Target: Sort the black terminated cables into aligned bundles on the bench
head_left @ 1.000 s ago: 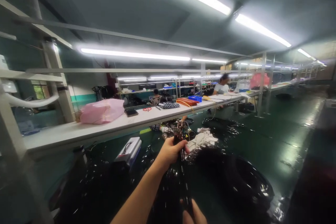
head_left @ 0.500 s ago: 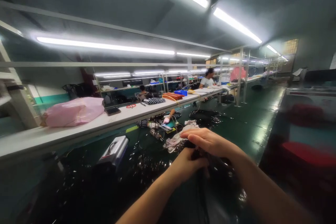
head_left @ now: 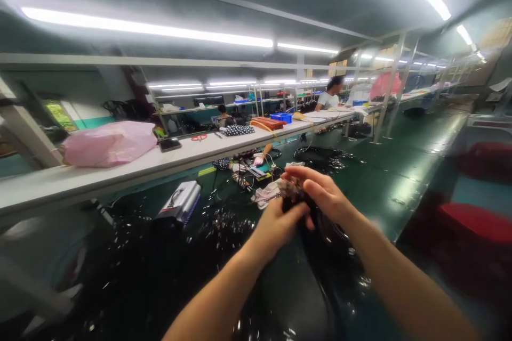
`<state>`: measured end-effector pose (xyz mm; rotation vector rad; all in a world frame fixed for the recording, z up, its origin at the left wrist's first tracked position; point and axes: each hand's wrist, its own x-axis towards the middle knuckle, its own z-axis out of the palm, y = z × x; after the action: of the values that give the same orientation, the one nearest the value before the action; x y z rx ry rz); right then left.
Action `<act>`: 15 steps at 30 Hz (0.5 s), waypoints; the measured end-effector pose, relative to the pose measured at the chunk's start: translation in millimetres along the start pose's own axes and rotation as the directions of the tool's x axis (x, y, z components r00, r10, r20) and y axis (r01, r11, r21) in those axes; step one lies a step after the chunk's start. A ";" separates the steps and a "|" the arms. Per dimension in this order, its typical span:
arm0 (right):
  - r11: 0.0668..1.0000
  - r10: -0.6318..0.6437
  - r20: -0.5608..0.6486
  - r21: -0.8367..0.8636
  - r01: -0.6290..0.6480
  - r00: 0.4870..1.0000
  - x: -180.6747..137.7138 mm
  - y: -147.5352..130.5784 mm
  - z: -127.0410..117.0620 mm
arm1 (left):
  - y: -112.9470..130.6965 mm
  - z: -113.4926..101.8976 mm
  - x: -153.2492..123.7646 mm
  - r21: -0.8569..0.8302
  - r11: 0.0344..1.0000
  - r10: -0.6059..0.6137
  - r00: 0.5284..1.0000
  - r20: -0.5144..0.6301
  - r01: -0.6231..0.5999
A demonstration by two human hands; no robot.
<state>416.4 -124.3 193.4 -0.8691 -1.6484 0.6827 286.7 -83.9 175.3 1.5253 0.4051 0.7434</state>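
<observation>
Both my hands meet over a long dark green work surface (head_left: pixel 404 170). My left hand (head_left: pixel 276 224) is closed round the upper end of a black folded umbrella (head_left: pixel 308 277) with glossy black fabric that runs down toward me. My right hand (head_left: pixel 322 192) is closed over the same end from the right, its fingers curled on the small metal parts at the tip. The tip itself is mostly hidden by my fingers.
A white shelf (head_left: pixel 120 170) runs along the left with a pink bag (head_left: pixel 108 144), a phone and red scissors. A silver box (head_left: pixel 180 202), white cloth (head_left: pixel 268 194) and black fabric piles lie on the green surface. People sit at far benches. A red seat (head_left: pixel 476 221) is at right.
My right hand came up from the lower end to the upper end of the umbrella, joining my left hand there. The view swung downward and to the right.
</observation>
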 end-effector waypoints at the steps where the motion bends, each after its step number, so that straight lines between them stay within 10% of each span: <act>1: 0.998 0.042 0.002 0.052 -0.042 0.999 -5.9 10.6 -0.1 | 6.0 -7.1 7.1 -0.058 0.998 -0.014 0.997 -0.069 0.010; 7: 0.924 0.377 0.177 -0.007 -0.382 0.909 -57.5 37.1 -17.6 | 34.5 -35.0 51.3 -0.231 0.968 0.020 0.951 -0.309 -0.096; 15: 0.837 0.498 0.033 -0.280 -0.470 0.867 -47.8 52.1 -133.3 | -6.4 -20.6 115.2 -0.423 0.906 -0.185 0.913 -0.363 0.016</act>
<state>562.5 -134.4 156.9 -1.5022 -1.6442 0.8768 357.5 8.0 192.2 0.9428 0.5847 0.9889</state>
